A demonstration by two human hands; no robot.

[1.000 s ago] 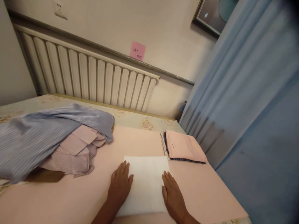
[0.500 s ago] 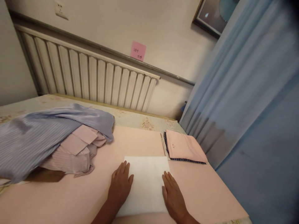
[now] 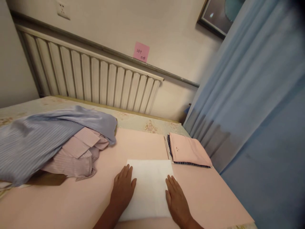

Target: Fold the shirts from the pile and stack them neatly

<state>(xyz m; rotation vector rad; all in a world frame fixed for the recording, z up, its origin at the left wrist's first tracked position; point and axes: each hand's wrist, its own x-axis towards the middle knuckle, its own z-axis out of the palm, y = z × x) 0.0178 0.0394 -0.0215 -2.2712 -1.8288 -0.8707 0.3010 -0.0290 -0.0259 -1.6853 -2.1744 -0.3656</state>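
Observation:
A white sheet, roughly square and flat (image 3: 150,187), lies on a pale pink board or mat (image 3: 207,197); I cannot tell whether it is folded cloth or paper. My left hand (image 3: 123,187) rests flat along its left edge, fingers stretched out and thumb on the white surface. Along the right edge lies my right hand (image 3: 176,197), also flat, with its thumb and fingertips on the sheet. Neither hand grips anything. Beyond the right hand is a folded stack with a pink cloth (image 3: 189,149) on top and dark blue fabric showing at its edges.
A loose heap on the left has a blue ribbed garment (image 3: 43,136) over a pinkish one (image 3: 76,156). A floral cover (image 3: 150,126) runs under the mat. Behind stands a white radiator (image 3: 95,76), and a blue curtain (image 3: 238,105) hangs on the right.

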